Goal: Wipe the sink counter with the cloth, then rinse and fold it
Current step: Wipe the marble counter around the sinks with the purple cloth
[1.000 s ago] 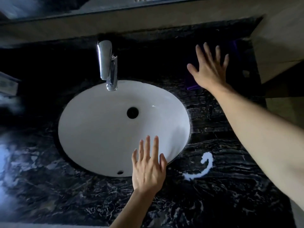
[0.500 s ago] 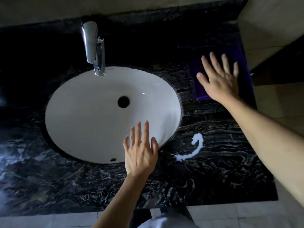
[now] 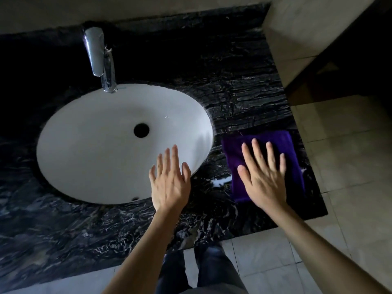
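Note:
A purple cloth (image 3: pixel 282 145) lies flat on the black marble counter (image 3: pixel 244 98), to the right of the white oval sink (image 3: pixel 95 145). My right hand (image 3: pixel 265 177) presses on the cloth with straight, spread fingers. A remnant of a white smear (image 3: pixel 220 181) shows on the counter at the cloth's left edge. My left hand (image 3: pixel 169 183) lies flat with straight fingers over the sink's front rim, holding nothing.
A chrome faucet (image 3: pixel 99 58) stands behind the sink, and the drain hole (image 3: pixel 141 130) is dark. The counter ends at the right edge (image 3: pixel 318 198), with beige floor tiles beyond. My legs (image 3: pixel 203 270) are below the front edge.
My right hand has dragged the purple cloth from the back right of the counter toward the front, over most of the white smear. My left hand stays at the sink rim.

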The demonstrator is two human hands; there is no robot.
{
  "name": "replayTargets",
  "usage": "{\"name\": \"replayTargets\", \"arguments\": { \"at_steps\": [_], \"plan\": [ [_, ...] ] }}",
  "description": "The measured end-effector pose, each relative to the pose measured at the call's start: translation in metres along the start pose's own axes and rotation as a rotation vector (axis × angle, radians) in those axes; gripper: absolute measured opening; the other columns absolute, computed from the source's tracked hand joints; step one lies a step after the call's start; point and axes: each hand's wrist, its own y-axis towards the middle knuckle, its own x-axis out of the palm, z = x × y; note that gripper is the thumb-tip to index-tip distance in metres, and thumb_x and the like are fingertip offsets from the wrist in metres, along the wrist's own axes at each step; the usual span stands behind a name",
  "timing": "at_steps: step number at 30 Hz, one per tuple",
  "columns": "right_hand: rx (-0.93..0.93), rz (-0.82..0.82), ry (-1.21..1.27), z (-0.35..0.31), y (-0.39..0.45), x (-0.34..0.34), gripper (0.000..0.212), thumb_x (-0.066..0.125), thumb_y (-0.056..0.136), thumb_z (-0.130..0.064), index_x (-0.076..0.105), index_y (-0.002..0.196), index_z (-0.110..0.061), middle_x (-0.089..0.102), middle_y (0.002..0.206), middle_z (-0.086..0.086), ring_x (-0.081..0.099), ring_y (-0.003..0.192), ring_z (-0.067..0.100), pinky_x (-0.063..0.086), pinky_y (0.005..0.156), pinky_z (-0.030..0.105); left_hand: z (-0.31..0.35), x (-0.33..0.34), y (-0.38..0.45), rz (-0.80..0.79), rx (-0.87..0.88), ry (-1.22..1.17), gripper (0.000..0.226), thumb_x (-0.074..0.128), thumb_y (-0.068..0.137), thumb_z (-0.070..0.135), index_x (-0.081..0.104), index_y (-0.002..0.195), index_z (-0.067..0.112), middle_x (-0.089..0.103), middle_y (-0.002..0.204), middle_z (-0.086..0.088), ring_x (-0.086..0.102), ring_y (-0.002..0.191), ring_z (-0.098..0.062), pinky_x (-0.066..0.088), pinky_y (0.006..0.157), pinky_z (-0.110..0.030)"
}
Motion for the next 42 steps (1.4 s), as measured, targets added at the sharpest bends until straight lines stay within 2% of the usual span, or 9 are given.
{"name": "replayTargets", "arguments": {
  "at_steps": [4,10,17,24,30,33,37,39,42],
  "plan": [
    [-0.039,-0.038,0.039,-0.008,-0.018,-0.002,0.065,0.035,0.099,-0.055,0.028,0.158,-0.030,0.020,0.169,0.002,0.022,0.153,0.038,0.020,0.116,0.065,-0.003,-0.002,-0.001,-0.018,0.026,-0.025,0.063,0.012,0.103,0.049,0.013,0.160,0.022,0.028,0.165,-0.006,0.023,0.153,-0.025,0.024,0.122,-0.048],
    [-0.037,-0.092,-0.052,-0.030,0.016,-0.005,0.070,0.030,0.097,-0.063,0.016,0.160,-0.037,0.009,0.171,0.006,0.008,0.153,0.047,0.012,0.118,0.068,-0.019,-0.007,-0.007,-0.010,0.033,0.202,0.059,0.019,0.103,0.045,0.030,0.155,0.019,0.045,0.154,-0.015,0.034,0.146,-0.036,0.027,0.118,-0.053],
    [-0.013,-0.094,0.003,-0.040,0.093,-0.009,0.067,0.024,0.098,-0.064,0.008,0.159,-0.042,0.003,0.171,0.003,0.002,0.154,0.045,0.008,0.119,0.069,-0.020,-0.009,-0.010,0.006,-0.027,0.111,0.065,0.015,0.103,0.048,0.033,0.155,0.015,0.046,0.155,-0.012,0.036,0.147,-0.032,0.028,0.119,-0.049],
    [-0.211,-0.024,0.082,-0.107,0.001,-0.005,0.059,0.046,0.095,-0.055,0.036,0.152,-0.046,0.020,0.168,0.003,0.013,0.153,0.045,0.015,0.117,0.069,-0.020,-0.014,-0.007,0.098,-0.040,-0.118,0.059,0.022,0.103,0.043,0.036,0.150,0.011,0.053,0.147,-0.012,0.045,0.138,-0.028,0.034,0.116,-0.045],
    [-0.398,-0.097,0.070,-0.116,-0.028,-0.001,0.057,0.042,0.095,-0.063,0.031,0.150,-0.053,0.017,0.169,-0.001,0.016,0.154,0.040,0.016,0.119,0.065,-0.024,-0.017,-0.009,0.107,-0.051,-0.205,0.057,0.025,0.101,0.042,0.044,0.145,0.012,0.055,0.145,-0.008,0.045,0.137,-0.023,0.031,0.115,-0.037],
    [-0.297,-0.048,0.053,-0.077,0.024,-0.002,0.053,0.043,0.095,-0.061,0.043,0.146,-0.049,0.025,0.167,0.000,0.022,0.153,0.036,0.016,0.120,0.062,-0.026,-0.015,-0.008,0.097,-0.043,-0.155,0.056,0.028,0.100,0.041,0.050,0.140,0.010,0.061,0.138,-0.010,0.053,0.129,-0.028,0.038,0.108,-0.041],
    [-0.153,-0.047,0.028,-0.022,0.094,-0.010,0.058,0.033,0.097,-0.060,0.021,0.154,-0.054,0.014,0.170,-0.001,0.014,0.155,0.035,0.014,0.121,0.062,-0.024,-0.013,-0.007,0.043,-0.047,-0.083,0.049,0.034,0.102,0.036,0.048,0.142,0.013,0.061,0.138,-0.009,0.055,0.126,-0.028,0.042,0.105,-0.042],
    [-0.085,-0.049,0.016,-0.022,0.104,-0.011,0.060,0.031,0.098,-0.059,0.015,0.155,-0.053,0.010,0.171,0.000,0.010,0.156,0.036,0.013,0.120,0.065,-0.021,-0.013,-0.005,0.029,-0.057,-0.077,0.046,0.037,0.103,0.034,0.047,0.143,0.014,0.061,0.139,-0.008,0.055,0.126,-0.028,0.042,0.105,-0.042],
    [-0.005,-0.032,0.007,-0.050,0.077,-0.007,0.060,0.034,0.098,-0.057,0.021,0.156,-0.048,0.014,0.170,0.005,0.012,0.154,0.042,0.012,0.118,0.068,-0.020,-0.014,-0.007,0.029,-0.054,-0.101,0.042,0.039,0.103,0.031,0.051,0.139,0.013,0.063,0.136,-0.009,0.057,0.124,-0.029,0.045,0.101,-0.043]
  ]
}}
